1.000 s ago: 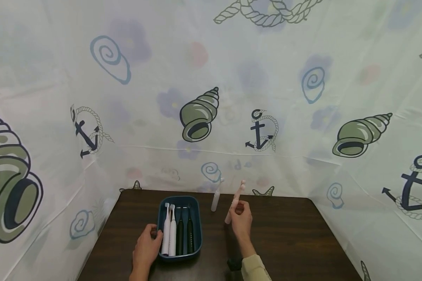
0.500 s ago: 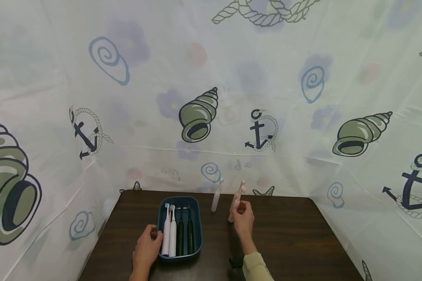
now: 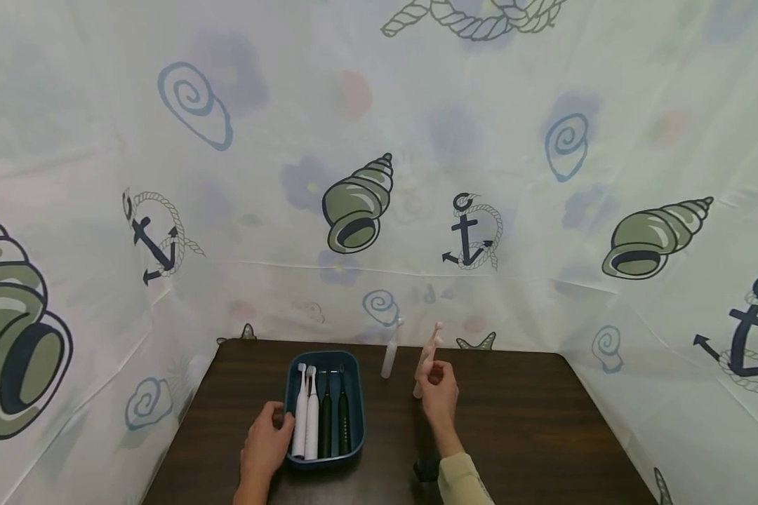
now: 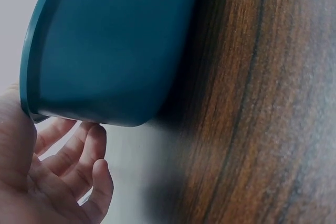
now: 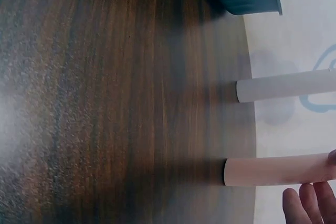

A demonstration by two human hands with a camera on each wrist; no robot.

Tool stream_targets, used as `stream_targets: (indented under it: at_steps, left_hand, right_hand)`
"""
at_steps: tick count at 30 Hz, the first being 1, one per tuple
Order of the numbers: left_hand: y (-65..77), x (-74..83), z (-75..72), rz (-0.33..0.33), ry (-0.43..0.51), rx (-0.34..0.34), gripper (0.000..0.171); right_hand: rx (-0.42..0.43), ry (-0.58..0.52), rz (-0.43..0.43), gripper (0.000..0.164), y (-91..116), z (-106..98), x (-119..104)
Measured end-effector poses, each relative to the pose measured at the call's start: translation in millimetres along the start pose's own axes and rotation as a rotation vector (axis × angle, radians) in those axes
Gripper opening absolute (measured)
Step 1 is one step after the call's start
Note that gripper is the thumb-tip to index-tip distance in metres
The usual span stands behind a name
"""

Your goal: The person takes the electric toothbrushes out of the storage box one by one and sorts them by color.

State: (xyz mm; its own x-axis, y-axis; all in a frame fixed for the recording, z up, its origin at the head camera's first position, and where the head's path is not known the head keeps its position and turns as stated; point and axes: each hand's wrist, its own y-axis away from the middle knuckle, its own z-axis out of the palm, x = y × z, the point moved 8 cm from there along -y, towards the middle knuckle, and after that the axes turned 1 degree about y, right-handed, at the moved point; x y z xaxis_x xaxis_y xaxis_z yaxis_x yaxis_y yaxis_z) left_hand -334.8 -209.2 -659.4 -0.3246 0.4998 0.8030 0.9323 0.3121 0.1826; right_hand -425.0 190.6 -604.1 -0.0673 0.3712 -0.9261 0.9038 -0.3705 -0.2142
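Note:
My left hand (image 3: 264,449) holds the near left side of a dark blue tray (image 3: 359,421), its thumb at the rim and its fingertips against the outer wall in the left wrist view. Inside lie two white electric toothbrushes (image 3: 311,424) and two black ones (image 3: 343,424), side by side. To the right, my right hand (image 3: 439,393) pinches a pink electric toothbrush (image 5: 273,170), almost upright, with its base on or close to the table. A second small pink tip shows just below its head; I cannot tell what it belongs to.
A pale, whitish electric toothbrush (image 3: 389,360) stands upright near the back edge of the dark wooden table (image 3: 512,421), between the tray and my right hand. Behind hangs a white curtain (image 3: 417,126) printed with shells and anchors.
The pink toothbrush has shifted slightly right with my right hand and stands a little more upright. My left hand and the tray stay in place.

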Motion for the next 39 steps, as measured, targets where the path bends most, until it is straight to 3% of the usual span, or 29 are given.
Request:
stream_targets:
  at_steps: [14, 24, 39]
  left_hand:
    - [6.3, 8.4, -3.8, 0.039, -0.008, 0.045, 0.044]
    - [7.7, 6.3, -1.9, 0.026, -0.001, 0.038, 0.043]
    - [5.1, 2.4, -0.8, 0.024, 0.007, 0.032, 0.044]
  right_hand:
    - [-0.056, 0.019, -0.012, 0.034, -3, -1, -5]
    - [-0.09, 0.024, 0.009, 0.039, 2, -2, -7]
    - [-0.036, 0.013, 0.035, 0.053, 11, -13, -21]
